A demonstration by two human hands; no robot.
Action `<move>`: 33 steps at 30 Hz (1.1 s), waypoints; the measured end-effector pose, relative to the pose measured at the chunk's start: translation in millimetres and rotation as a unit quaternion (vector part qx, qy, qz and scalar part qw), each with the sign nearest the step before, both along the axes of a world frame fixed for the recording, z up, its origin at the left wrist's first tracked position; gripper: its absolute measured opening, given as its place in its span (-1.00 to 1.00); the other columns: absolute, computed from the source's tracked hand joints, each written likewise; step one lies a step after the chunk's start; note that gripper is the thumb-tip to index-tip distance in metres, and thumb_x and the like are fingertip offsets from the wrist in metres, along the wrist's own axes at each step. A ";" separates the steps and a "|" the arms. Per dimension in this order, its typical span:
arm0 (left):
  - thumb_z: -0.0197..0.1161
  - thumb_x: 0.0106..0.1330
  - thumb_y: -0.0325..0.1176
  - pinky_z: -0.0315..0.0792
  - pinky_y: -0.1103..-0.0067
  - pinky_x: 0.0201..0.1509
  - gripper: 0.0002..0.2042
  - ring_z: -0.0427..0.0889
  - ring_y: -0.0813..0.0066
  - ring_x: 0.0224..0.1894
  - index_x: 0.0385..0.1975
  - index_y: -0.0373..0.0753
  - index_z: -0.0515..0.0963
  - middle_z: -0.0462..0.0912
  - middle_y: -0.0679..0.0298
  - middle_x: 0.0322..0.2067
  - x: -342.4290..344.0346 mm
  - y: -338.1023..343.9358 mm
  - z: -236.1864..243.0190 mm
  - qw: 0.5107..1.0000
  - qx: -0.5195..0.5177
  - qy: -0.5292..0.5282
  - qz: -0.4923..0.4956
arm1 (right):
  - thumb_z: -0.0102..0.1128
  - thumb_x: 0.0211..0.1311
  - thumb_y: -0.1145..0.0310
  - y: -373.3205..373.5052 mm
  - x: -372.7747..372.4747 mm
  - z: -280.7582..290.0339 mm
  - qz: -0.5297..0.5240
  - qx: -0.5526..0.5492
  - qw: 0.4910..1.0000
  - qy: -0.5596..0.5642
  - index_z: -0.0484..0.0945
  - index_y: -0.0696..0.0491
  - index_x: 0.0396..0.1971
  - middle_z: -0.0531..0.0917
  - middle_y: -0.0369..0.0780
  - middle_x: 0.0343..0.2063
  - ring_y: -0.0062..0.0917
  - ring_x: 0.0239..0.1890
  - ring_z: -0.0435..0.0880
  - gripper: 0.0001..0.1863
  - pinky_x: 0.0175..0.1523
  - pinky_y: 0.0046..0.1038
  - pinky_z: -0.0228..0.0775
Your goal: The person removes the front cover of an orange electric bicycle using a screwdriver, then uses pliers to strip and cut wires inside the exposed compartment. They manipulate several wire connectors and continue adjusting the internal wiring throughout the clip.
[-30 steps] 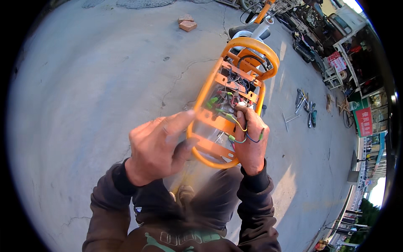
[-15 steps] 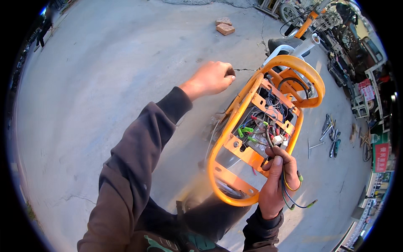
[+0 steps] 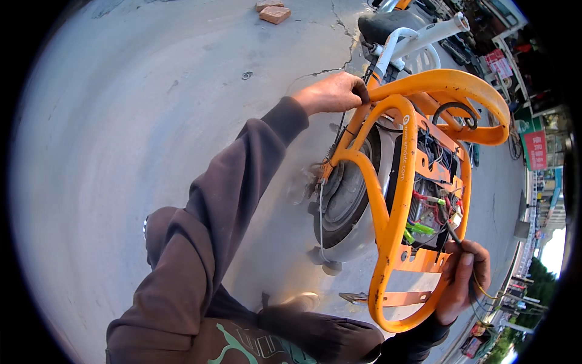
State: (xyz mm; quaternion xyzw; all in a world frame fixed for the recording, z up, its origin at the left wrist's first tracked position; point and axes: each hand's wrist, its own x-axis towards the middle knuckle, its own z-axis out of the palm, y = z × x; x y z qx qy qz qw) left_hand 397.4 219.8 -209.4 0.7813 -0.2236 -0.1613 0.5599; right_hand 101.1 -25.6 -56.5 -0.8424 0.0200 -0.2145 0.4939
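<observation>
An orange tubular vehicle frame (image 3: 381,267) stands at my right, with open wiring between its crossbars. My right hand (image 3: 464,282) pinches a dark wire bundle (image 3: 453,230) beside the frame's near right side; thin loose wire ends (image 3: 482,291) hang past the fingers. My left hand (image 3: 333,94) is closed at the frame's far left tube, fingers curled down; what they grip, if anything, is hidden. Green connectors (image 3: 419,228) and red and white plugs lie among the wires. Under the frame's left side is a wheel (image 3: 348,194) with a black tyre.
A white tube (image 3: 433,33) and a black seat-like part (image 3: 388,25) rise beyond the frame. Two bricks (image 3: 274,14) lie on the concrete floor (image 3: 151,121) at the far side. A red sign (image 3: 536,150) stands at the right. My knee is close under the frame's near end.
My view has shifted, and the frame now appears larger, with its wheel showing. My left hand has come from the open air to the frame's far left tube. The right hand keeps the wires.
</observation>
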 end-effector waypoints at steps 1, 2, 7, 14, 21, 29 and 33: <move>0.10 0.32 -0.47 0.53 0.52 0.14 -0.70 0.66 0.47 0.01 -0.02 -0.39 0.63 0.71 0.23 -0.12 2.8 0.6 -0.1 1.000 -0.024 0.007 -0.013 | 0.09 0.50 0.46 -1.8 -1.3 -3.3 -0.022 0.012 1.000 -0.019 0.59 0.23 -0.14 0.74 -0.13 -0.39 -0.76 -0.58 0.38 -0.84 -0.41 -0.71 0.20; 0.10 0.32 -0.47 0.53 0.51 0.14 -0.70 0.66 0.46 0.01 -0.02 -0.39 0.63 0.71 0.22 -0.12 6.9 1.5 -6.5 0.999 -0.031 -0.017 -0.019 | 0.09 0.52 0.43 -3.7 1.3 -5.8 -0.037 0.021 0.998 -0.037 0.57 0.23 -0.12 0.73 -0.15 -0.39 -0.77 -0.58 0.35 -0.82 -0.43 -0.71 0.15; 0.14 0.33 -0.43 0.53 0.47 0.17 -0.67 0.70 0.34 -0.01 0.05 -0.39 0.61 0.72 0.12 -0.10 -0.3 7.7 -44.0 0.995 -0.070 -0.068 -0.033 | 0.11 0.49 0.52 8.8 5.9 4.9 -0.038 -0.098 0.991 0.077 0.61 0.23 -0.13 0.53 -0.35 -0.49 -0.78 -0.47 0.38 -0.87 -0.35 -0.70 0.14; 0.25 0.31 -0.37 0.58 0.42 -0.04 -0.74 0.73 0.30 -0.15 -0.09 -0.38 0.62 0.73 0.04 -0.17 -6.7 5.7 -58.9 0.991 -0.076 -0.111 -0.025 | 0.16 0.52 0.43 4.3 -5.3 4.2 -0.091 -0.030 0.995 -0.040 0.58 0.21 -0.06 0.66 -0.28 -0.36 -0.76 -0.34 0.55 -0.83 -0.27 -0.75 0.27; 0.27 0.34 -0.40 0.57 0.52 -0.15 -0.80 0.67 0.51 -0.26 -0.14 -0.36 0.65 0.72 0.25 -0.31 15.9 21.7 -78.0 0.980 -0.160 -0.118 -0.027 | 0.13 0.51 0.45 11.0 -6.1 10.2 -0.096 -0.135 0.985 0.042 0.59 0.21 -0.10 0.67 -0.24 -0.22 -0.61 -0.20 0.65 -0.85 -0.02 -0.57 0.45; 0.13 0.54 -0.45 0.63 0.50 -0.20 -0.73 0.68 0.54 -0.33 0.14 -0.28 0.61 0.73 0.24 -0.29 -3.7 -13.2 -43.0 0.949 -0.281 -0.091 -0.107 | 0.24 0.43 0.31 15.4 -4.4 7.4 -0.187 -0.111 0.976 -0.021 0.61 0.16 -0.10 0.71 -0.21 -0.41 -0.64 -0.40 0.61 -0.77 -0.28 -0.66 0.33; 0.15 0.44 -0.52 0.63 0.42 -0.26 -0.74 0.73 0.25 -0.41 0.08 -0.34 0.62 0.71 0.15 -0.41 -4.7 -5.3 -25.3 0.950 -0.085 -0.294 -0.063 | 0.19 0.40 0.37 17.6 -5.9 8.8 -0.141 -0.077 0.987 -0.003 0.60 0.20 -0.17 0.71 -0.17 -0.43 -0.57 -0.40 0.65 -0.81 -0.25 -0.58 0.40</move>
